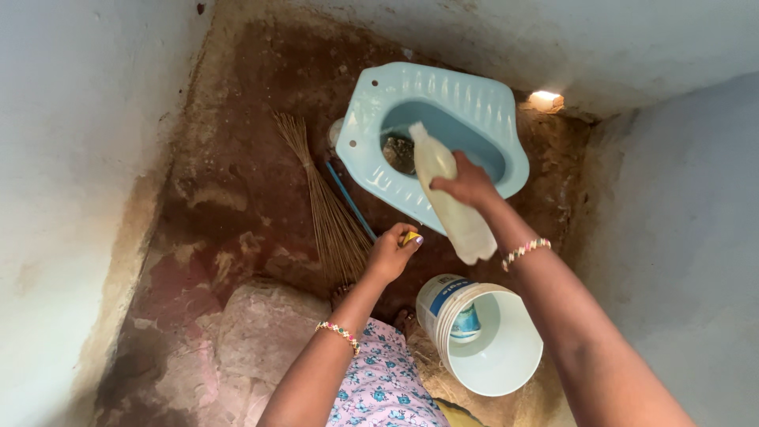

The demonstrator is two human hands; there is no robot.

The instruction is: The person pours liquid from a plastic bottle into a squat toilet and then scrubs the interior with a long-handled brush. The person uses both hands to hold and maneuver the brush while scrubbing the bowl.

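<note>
Two bare forearms reach down from the bottom edge, each with a beaded bracelet, above a floral dress [383, 387]; just beside them on the stained floor stands a white bucket [506, 360], tipped toward the viewer, with a smaller white mug [466, 324] inside and no water visible in it; the left hand [389, 253] is curled closed, pinching a small yellow cap [410, 236] in its fingertips; the right hand [468, 186] is wrapped around a clear plastic bottle [452, 207] of pale cloudy liquid, tilted neck-down over the bowl of a light blue squat toilet [443, 103]; the bottle looks mostly full, so the pouring seems barely begun, and no liquid stream can be made out; dark dirt sits at the toilet's drain hole; a bundle broom [324, 198] of thin twigs and a blue-handled brush [350, 198] lie untouched on the floor left of the toilet; pale walls close in on every side.
</note>
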